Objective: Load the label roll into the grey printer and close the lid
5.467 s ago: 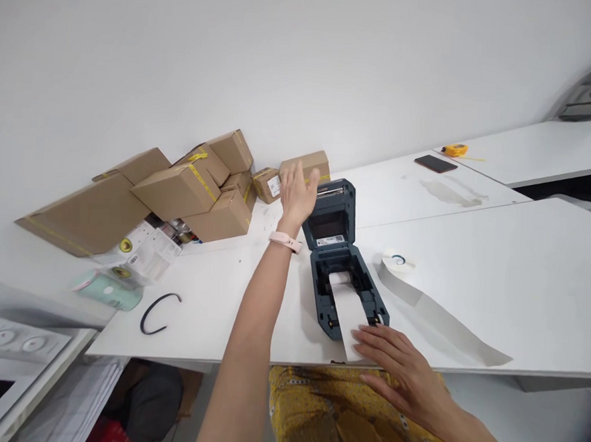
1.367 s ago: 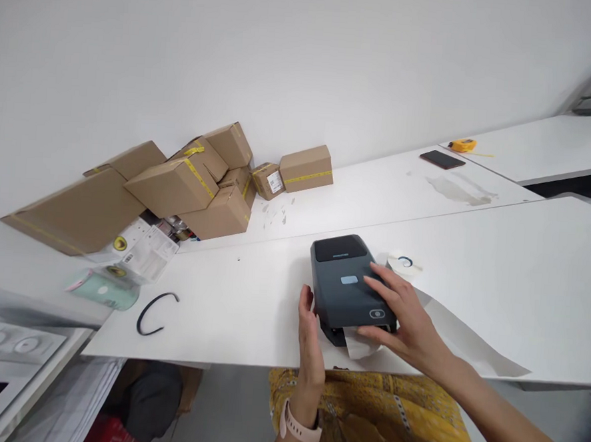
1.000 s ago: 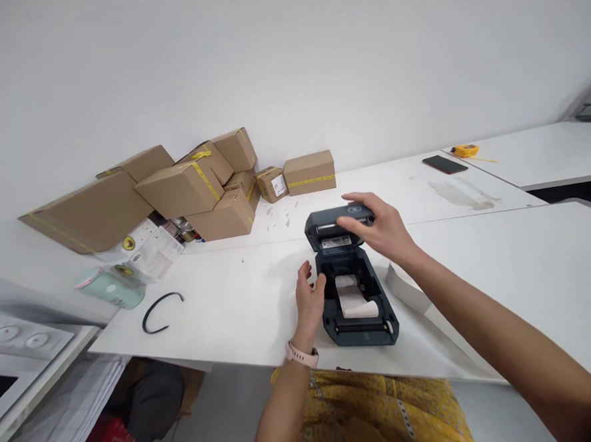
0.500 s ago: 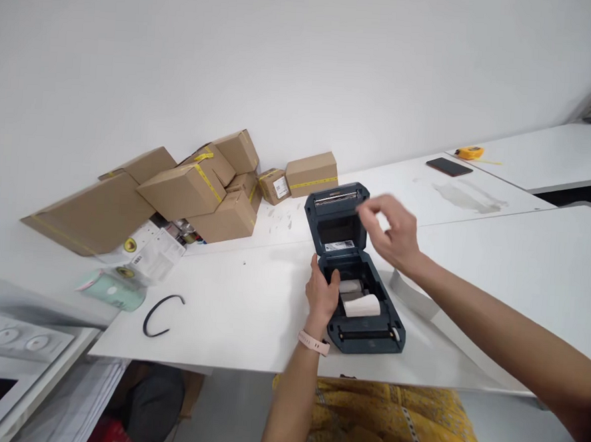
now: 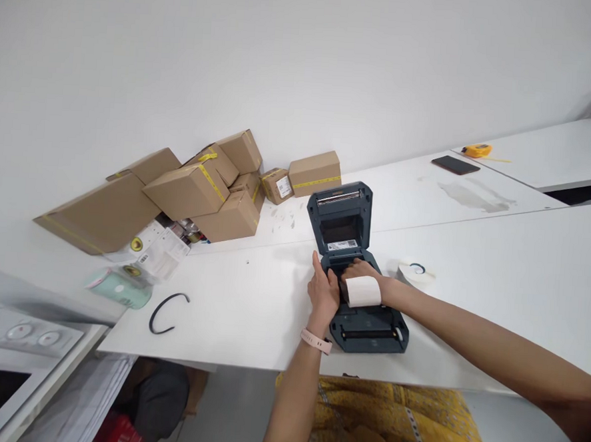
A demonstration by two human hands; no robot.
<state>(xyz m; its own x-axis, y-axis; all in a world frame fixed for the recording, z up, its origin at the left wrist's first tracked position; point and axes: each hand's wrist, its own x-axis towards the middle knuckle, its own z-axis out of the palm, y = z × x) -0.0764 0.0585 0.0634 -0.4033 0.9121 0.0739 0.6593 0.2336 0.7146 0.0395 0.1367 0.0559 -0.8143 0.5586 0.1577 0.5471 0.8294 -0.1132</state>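
A dark blue-grey label printer (image 5: 368,342) lies on the white table with its lid (image 5: 340,210) raised. My left hand (image 5: 324,293) grips the printer's left side, thumb over the rim and fingers along the outer wall. Inside the open bay is my right hand (image 5: 361,270), reaching in from the right; its fingertips are hidden. A curled white piece of label paper (image 5: 364,292) stands out of the bay in front of that hand, partly covering it. Just beyond my right wrist, a white roll of labels (image 5: 416,274) rests on the table.
Brown cardboard boxes (image 5: 187,191) are piled against the wall at back left. A black curved band (image 5: 152,315) and a mint-green pouch (image 5: 121,290) lie at the left. Farther right are a dark phone (image 5: 456,165) and a yellow tape measure (image 5: 477,151).
My right hand has come down from beside the raised lid into the printer's bay. The label roll on the right now shows. My left hand stays on the printer's side.
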